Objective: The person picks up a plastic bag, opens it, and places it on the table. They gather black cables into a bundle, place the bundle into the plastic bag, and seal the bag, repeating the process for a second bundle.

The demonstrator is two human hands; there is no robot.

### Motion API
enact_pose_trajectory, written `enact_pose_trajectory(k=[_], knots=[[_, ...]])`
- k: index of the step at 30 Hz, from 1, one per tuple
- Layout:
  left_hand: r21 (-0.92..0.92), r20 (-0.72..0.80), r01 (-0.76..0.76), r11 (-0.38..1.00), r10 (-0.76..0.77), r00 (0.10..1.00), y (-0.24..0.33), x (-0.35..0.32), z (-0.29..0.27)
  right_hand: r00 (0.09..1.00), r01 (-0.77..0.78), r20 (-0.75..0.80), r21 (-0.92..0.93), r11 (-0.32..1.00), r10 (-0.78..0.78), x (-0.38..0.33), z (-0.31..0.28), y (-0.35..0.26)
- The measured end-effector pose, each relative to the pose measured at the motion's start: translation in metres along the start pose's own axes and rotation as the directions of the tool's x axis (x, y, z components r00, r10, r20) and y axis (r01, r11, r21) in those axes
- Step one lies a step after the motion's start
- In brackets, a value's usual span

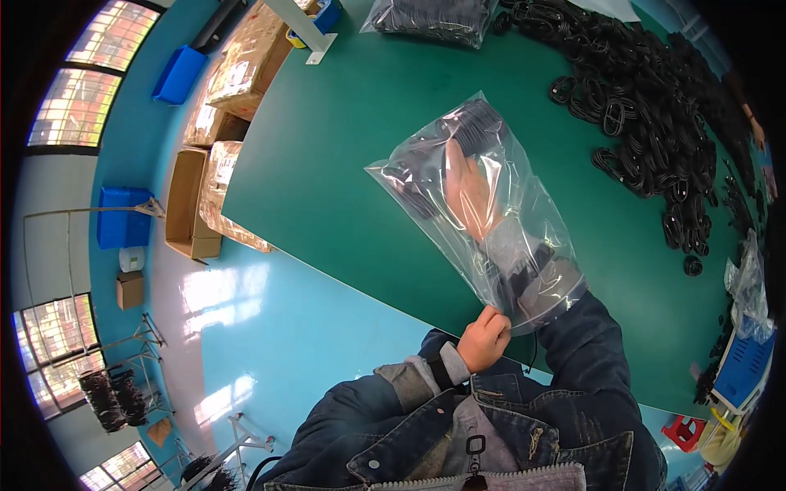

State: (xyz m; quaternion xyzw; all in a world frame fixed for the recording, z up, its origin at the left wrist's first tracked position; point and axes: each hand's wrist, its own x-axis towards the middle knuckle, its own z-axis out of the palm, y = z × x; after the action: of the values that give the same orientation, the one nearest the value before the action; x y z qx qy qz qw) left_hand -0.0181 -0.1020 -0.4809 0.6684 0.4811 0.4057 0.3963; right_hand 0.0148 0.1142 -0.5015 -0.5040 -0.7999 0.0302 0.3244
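A clear plastic bag [536, 214] lies over the green table with its mouth towards me. Black coiled cables sit in its far end, one row of coils [475, 128] at the far corner and another cluster [409, 192] along the left side. My right hand [469, 192] is inside the bag up to the forearm, fingers stretched out against the coils; the fingertips are partly hidden by glare and cable. At the bag's mouth, my left hand [485, 338] is closed on the edge of the plastic.
A large heap of black coiled cables [647, 123] covers the table's right side. Another filled bag [434, 20] lies at the far edge. Cardboard boxes [246, 69] stand left of the green table [327, 147]. Crumpled clear bags [749, 282] and a blue bin [743, 368] are at far right.
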Motion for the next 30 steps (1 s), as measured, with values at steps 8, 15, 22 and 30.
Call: enact_pose_trajectory(k=[8,15,22,30], knots=[[0.004,-0.018,-0.011,1.0,0.011,1.0,0.001,0.001,0.0,0.985,-0.122,0.145,0.234,0.965,0.09,0.0,-0.01,0.005],[-0.021,-0.015,-0.019,1.0,0.018,1.0,0.0,0.004,-0.005,0.998,0.037,-0.063,0.289,0.956,-0.019,-0.002,-0.027,-0.003],[-0.023,-0.031,-0.046,0.999,0.046,0.998,0.001,0.005,-0.005,0.918,0.278,0.147,0.428,0.86,-0.37,-0.016,-0.029,-0.001],[0.032,-0.033,-0.059,0.998,0.06,0.998,-0.002,0.004,-0.003,0.998,-0.055,0.063,0.732,0.679,0.014,-0.008,0.029,-0.035]])
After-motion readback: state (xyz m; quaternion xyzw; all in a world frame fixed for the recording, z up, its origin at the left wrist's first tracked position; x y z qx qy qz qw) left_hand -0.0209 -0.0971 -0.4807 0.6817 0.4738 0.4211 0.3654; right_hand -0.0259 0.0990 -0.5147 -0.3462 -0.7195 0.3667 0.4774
